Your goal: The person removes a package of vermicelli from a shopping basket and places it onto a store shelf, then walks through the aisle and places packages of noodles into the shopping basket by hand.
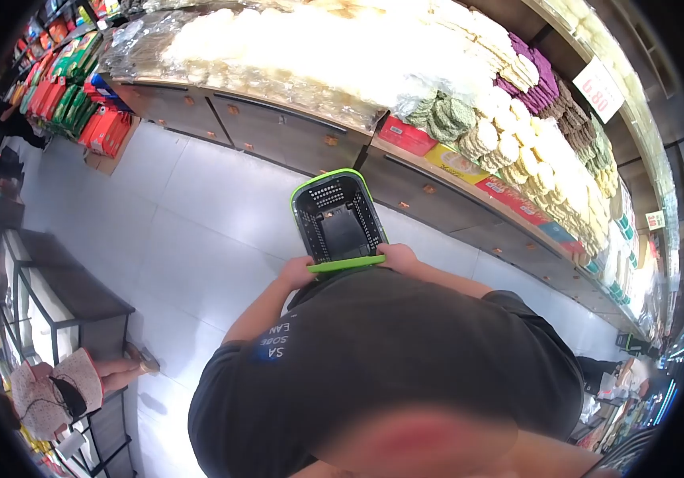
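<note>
A black shopping basket (340, 221) with a bright green rim hangs in front of my body, its inside bare apart from something small and unclear at the far end. My left hand (297, 272) is closed on the left end of the green handle bar. The right end of that same bar is in my right hand (397, 257), fingers wrapped round it. Beyond the basket runs a long display counter (278, 131) heaped with goods, many washed out by glare. Bundles of green noodles (447, 118) lie near its front edge.
Red and green packages (71, 92) are stacked at the upper left. A person (55, 394) stands by a shelf at the lower left, another person (629, 378) at the far right. A price sign (598, 89) hangs over the counter.
</note>
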A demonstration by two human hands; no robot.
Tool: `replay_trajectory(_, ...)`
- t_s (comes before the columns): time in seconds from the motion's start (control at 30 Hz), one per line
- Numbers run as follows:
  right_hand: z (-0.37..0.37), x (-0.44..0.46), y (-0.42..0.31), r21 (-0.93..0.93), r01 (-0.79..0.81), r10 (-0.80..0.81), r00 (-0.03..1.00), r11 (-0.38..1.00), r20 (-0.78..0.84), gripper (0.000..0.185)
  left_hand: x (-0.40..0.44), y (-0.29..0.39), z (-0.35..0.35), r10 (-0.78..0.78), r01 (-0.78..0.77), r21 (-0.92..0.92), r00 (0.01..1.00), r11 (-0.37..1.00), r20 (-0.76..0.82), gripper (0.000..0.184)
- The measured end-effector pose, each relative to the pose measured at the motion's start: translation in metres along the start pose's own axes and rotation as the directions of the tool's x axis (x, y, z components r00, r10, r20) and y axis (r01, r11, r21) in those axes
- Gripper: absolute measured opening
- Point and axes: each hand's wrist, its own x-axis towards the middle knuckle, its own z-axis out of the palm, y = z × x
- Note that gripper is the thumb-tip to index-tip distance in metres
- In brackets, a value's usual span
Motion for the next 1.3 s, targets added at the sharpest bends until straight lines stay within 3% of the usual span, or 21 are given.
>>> replay_trajectory(0.17, 0.011, 0.015, 0.019, 0.089, 0.004, -0.013, 0.995, 0.996, 0.101, 0.024, -0.02, 0.004, 0.003, -0.046, 0.047, 0.018, 0.998, 0.999, -0.032, 0.026)
replay_trajectory(0.27, 0.001, 0.017, 0.024, 0.268, -0.087, 0.044, 0.986, 0.96, 0.16, 0.024, -0.017, 0.004, 0.013, -0.062, 0.063, 0.01, 0.995, 0.998, -0.073, 0.027)
replay_trajectory(0.37, -0.013, 0.007, 0.025, 0.11, 0.042, -0.054, 0.992, 0.993, 0.115, 0.017, -0.019, 0.004, 0.032, -0.055, 0.055, -0.003, 0.992, 0.998, -0.112, 0.033)
replay_trajectory(0.47, -0.004, 0.009, 0.054, -0.012, 0.191, -0.191, 0.981, 0.981, 0.019, 0.018, -0.004, -0.011, 0.058, -0.085, 0.083, -0.036, 0.995, 0.996, -0.047, 0.038)
replay_trajectory(0.6, 0.003, 0.0, 0.074, 0.015, 0.208, -0.207, 0.978, 0.978, -0.027, 0.019, -0.021, 0.047, 0.039, -0.155, 0.155, -0.01, 0.988, 0.988, -0.02, 0.045)
replay_trajectory(0.73, -0.004, -0.019, 0.082, 0.01, 0.154, -0.154, 0.987, 0.988, -0.036, 0.019, -0.008, 0.054, 0.041, -0.149, 0.146, 0.068, 0.987, 0.987, 0.051, 0.044)
replay_trajectory(0.83, -0.022, -0.043, 0.082, 0.033, 0.107, -0.104, 0.992, 0.994, -0.071, 0.022, 0.024, 0.02, 0.052, -0.058, 0.058, 0.005, 0.985, 0.998, 0.16, 0.044)
replay_trajectory(0.93, -0.023, -0.061, 0.094, 0.081, 0.054, -0.045, 0.993, 0.995, -0.106, 0.027, 0.024, 0.105, 0.029, -0.106, 0.047, 0.19, 0.944, 0.981, 0.313, 0.044)
replay_trajectory(1.03, -0.019, -0.074, 0.106, 0.111, 0.01, 0.008, 0.987, 0.994, -0.161, 0.023, 0.035, 0.141, 0.024, -0.167, 0.074, 0.22, 0.88, 0.973, 0.445, 0.047)
replay_trajectory(1.13, -0.007, -0.083, 0.116, 0.177, -0.007, 0.051, 0.969, 0.984, -0.241, 0.021, 0.062, 0.122, 0.03, -0.116, -0.072, 0.315, 0.833, 0.946, 0.54, 0.049)
replay_trajectory(1.23, 0.008, -0.092, 0.124, 0.217, -0.007, 0.077, 0.946, 0.976, -0.315, 0.019, 0.057, 0.144, 0.031, -0.083, -0.094, 0.268, 0.809, 0.959, 0.582, 0.047)
replay_trajectory(1.3, 0.018, -0.094, 0.127, 0.233, -0.017, 0.099, 0.934, 0.972, -0.343, 0.018, 0.066, 0.145, 0.033, -0.086, -0.161, 0.332, 0.78, 0.929, 0.62, 0.045)
